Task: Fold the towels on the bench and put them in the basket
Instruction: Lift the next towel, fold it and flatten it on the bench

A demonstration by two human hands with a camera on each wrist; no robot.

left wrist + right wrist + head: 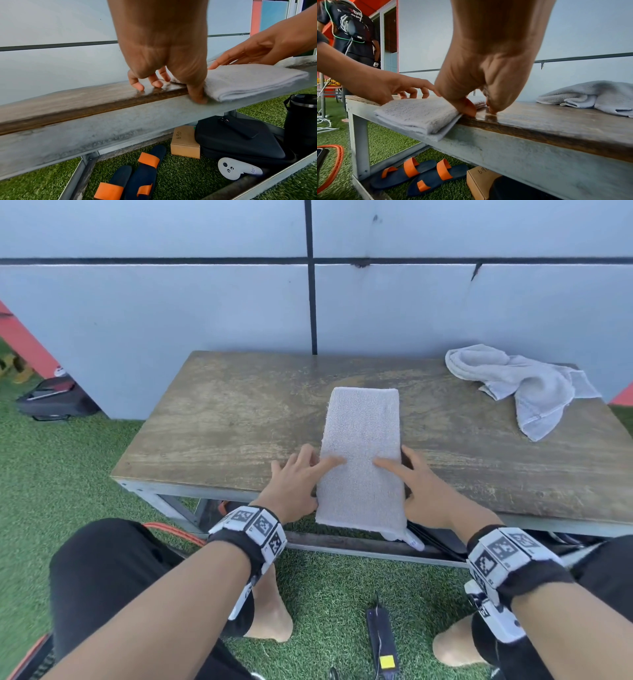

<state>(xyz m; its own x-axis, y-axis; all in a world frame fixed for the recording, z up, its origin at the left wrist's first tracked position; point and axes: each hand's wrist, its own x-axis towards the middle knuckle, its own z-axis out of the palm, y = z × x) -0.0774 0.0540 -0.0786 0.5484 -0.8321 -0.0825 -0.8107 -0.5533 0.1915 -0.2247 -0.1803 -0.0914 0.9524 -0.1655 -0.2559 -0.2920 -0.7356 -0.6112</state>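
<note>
Grey panelled wall fills the upper half of the head view; below it a wooden bench (239, 419) on a metal frame stands on green artificial turf (61, 474). Far left of frame: black case (56, 402) on the turf at the foot of the wall. Lower left, seen in the left wrist view under the bench: a pair of navy sandals with orange straps (137, 175), then a cardboard box (186, 143) just beside a second black case (240, 140).

Centre of frame: left hand (294, 484) at the left edge of the folded towel (361, 457), index finger straight on top of it, thumb at the towel's side, other fingers touching the wood. Fingers spread, clamped on nothing. Folded towel lies flat, a long narrow strip, near end overhanging the front edge of the bench.

Right hand (424, 491) mirrors this on the towel's right edge: index finger laid on top, thumb tip against the edge, fingers extended, gripping nothing.

Upper right: second towel (520, 385), crumpled, at the back right corner of the bench, well apart from the folded one.
</note>
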